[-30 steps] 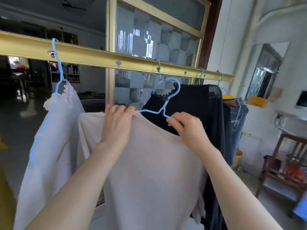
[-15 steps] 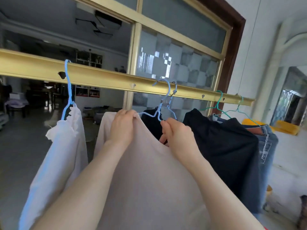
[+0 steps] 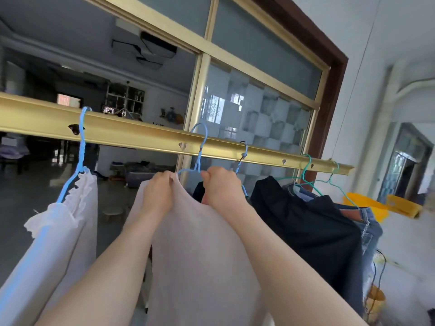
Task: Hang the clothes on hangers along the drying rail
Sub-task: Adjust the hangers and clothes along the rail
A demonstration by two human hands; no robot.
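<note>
Pale shirt [image 3: 200, 255], left hand [image 3: 159, 194] and right hand [image 3: 221, 187] fingers clutching neckline, blue hanger [image 3: 200, 151] hook at rail [image 3: 131, 135]

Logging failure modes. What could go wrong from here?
The light blue wire hanger reaches the gold metal rail, but I cannot tell its hook is seated; releasing may drop it. The right hand grips it close beside the neighbouring blue hanger carrying a black garment; hooks could tangle. The pale pink top, gripped by the left hand, might slip off.

Pale pink top [image 3: 200, 255] on blue hanger [image 3: 202, 149], hook at gold rail [image 3: 141, 135], between white frilled blouse [image 3: 77, 220] and black garment [image 3: 306, 220]
</note>
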